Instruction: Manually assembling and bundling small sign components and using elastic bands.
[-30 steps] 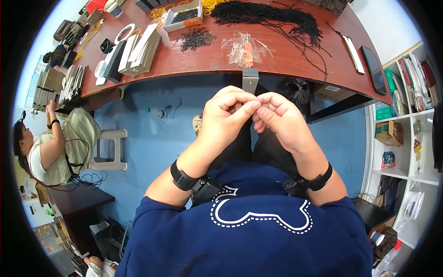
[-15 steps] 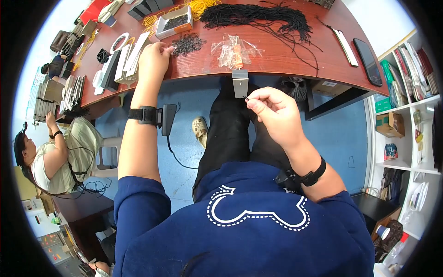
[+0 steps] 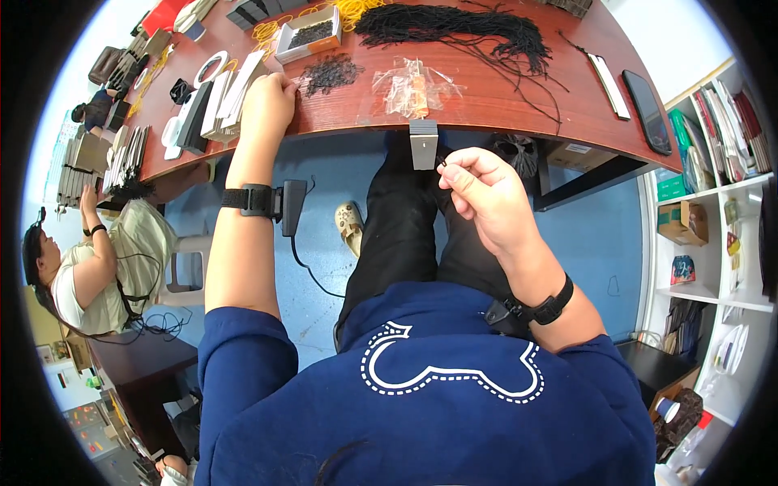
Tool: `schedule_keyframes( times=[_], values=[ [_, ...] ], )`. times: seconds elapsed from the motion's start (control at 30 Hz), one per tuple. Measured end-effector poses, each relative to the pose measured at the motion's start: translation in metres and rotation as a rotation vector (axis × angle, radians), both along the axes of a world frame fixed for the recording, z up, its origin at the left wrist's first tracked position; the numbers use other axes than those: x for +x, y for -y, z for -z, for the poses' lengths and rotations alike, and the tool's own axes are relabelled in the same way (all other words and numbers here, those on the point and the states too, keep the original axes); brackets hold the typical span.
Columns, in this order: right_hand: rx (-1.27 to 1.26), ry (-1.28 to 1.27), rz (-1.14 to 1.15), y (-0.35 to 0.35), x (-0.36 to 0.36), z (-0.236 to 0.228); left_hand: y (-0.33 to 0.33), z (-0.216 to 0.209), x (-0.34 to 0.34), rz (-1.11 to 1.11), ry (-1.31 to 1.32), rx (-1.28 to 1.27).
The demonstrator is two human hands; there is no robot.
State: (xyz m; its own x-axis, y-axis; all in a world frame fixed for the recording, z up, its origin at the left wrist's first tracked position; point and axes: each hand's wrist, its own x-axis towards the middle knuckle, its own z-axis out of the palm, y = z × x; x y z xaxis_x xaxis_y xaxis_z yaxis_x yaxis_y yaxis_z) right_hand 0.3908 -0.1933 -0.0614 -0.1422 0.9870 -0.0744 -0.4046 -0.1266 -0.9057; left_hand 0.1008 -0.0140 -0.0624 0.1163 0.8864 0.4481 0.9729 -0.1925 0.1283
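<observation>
My right hand [image 3: 486, 190] is raised over my lap with thumb and forefinger pinched on a small black piece [image 3: 442, 164], too small to name. Just left of it, a grey block [image 3: 424, 147] juts out from the table's front edge. My left hand [image 3: 269, 101] rests on the table with its fingers curled, and what they hold, if anything, is hidden. Beside it on the right lies a loose pile of small black pieces [image 3: 332, 74]. Close on its left stands a row of white and beige boards [image 3: 231, 105].
Behind the pile sits an open carton [image 3: 309, 36] of black pieces. Crumpled clear tape [image 3: 417, 89] lies mid-table, near a bundle of black cords [image 3: 454, 31]. A phone [image 3: 646, 112] is at the right edge. A seated person [image 3: 97, 267] works on the left.
My right hand has shifted slightly right and up, taking the small black piece farther from the grey block. My left fingers have drawn back a little from the black pile.
</observation>
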Motion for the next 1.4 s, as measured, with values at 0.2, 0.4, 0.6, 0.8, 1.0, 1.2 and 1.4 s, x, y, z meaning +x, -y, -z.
schedule_keyframes(
  times=[0.2, 0.4, 0.6, 0.8, 1.0, 1.2, 1.4],
  values=[
    [-0.008, 0.027, -0.03, 0.004, 0.001, -0.003, 0.0, 0.0, -0.016, -0.022, 0.105, 0.043],
    [0.007, 0.007, -0.04, 0.006, 0.001, 0.0, 0.016, -0.001, -0.004, -0.002, 0.068, -0.014],
    [-0.007, 0.002, -0.034, 0.006, 0.002, 0.0, 0.028, -0.009, 0.007, 0.018, 0.036, -0.057],
    [0.017, -0.033, -0.036, 0.006, -0.001, 0.001, 0.028, -0.002, 0.006, 0.04, 0.082, 0.0],
    [0.064, 0.011, 0.005, 0.009, 0.001, 0.003, 0.096, -0.021, 0.065, 0.267, 0.916, -0.375],
    [0.169, 0.053, 0.076, 0.012, -0.013, 0.004, 0.165, -0.002, 0.118, 0.406, 1.477, -0.699],
    [0.169, 0.158, 0.105, 0.013, -0.013, 0.007, 0.172, 0.0, 0.128, 0.523, 1.457, -0.403]
  ],
)
